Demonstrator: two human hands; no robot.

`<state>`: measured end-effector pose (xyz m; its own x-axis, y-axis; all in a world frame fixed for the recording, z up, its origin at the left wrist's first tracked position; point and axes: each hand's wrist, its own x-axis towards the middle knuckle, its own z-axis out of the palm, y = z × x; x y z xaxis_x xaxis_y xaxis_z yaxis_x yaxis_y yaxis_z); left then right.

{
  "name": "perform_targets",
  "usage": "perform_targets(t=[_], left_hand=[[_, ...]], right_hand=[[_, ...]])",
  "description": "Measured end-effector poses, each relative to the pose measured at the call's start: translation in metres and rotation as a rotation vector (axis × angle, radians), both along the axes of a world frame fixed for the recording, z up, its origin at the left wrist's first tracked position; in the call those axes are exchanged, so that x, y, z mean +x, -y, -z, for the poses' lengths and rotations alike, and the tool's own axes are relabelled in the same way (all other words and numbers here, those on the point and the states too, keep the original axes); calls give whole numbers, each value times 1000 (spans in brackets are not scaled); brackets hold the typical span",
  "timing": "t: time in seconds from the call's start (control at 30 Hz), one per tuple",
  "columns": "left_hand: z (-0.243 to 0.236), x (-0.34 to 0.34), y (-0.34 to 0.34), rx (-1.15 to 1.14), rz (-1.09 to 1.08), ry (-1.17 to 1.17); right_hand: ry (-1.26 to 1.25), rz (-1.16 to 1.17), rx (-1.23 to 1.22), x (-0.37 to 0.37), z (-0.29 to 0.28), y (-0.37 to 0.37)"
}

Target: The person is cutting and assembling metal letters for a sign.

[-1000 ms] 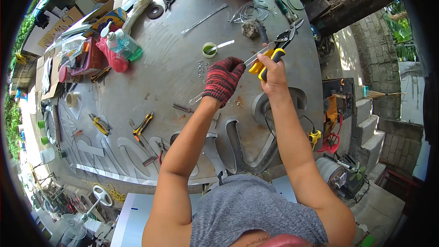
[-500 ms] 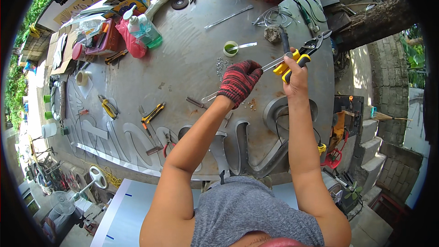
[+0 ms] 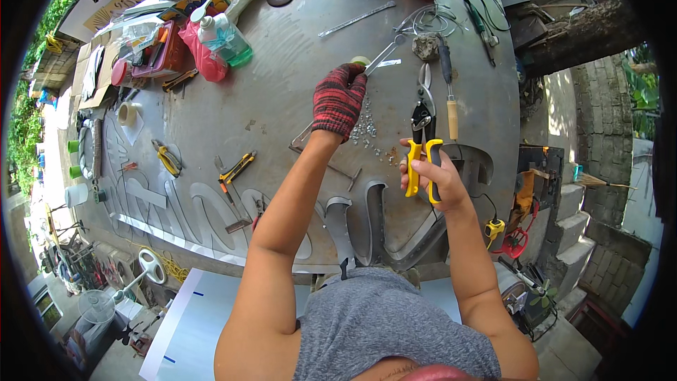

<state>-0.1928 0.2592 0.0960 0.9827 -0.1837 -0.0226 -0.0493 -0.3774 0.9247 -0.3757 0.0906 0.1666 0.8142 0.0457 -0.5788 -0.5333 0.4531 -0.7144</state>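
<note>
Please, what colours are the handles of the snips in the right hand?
The handles are yellow and black, showing best in the head view.

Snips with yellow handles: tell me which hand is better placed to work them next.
The right hand, most likely: it grips the snips by the handles. The gloved left hand is holding a thin metal piece, so it seems better placed to steady that.

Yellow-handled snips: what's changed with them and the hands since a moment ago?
The right hand has drawn the snips back toward the body, away from the thin metal piece. The gloved left hand moved left and outward, still holding that piece. The green-liquid bottle and stone stayed put.
</note>
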Motion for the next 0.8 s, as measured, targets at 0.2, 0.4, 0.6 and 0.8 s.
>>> perform_targets(t=[0.2, 0.4, 0.6, 0.8], left_hand=[[-6, -11, 6, 35, -8, 129], [-3, -15, 2, 46, -3, 182], [-6, -18, 1, 73, -14, 270], [-6, -14, 2, 70, -16, 319]], right_hand=[[15, -26, 158, 8, -11, -19], [48, -43, 205, 25, -15, -19], [-5, -73, 260, 35, -15, -15], [-12, -72, 300, 34, -10, -17]])
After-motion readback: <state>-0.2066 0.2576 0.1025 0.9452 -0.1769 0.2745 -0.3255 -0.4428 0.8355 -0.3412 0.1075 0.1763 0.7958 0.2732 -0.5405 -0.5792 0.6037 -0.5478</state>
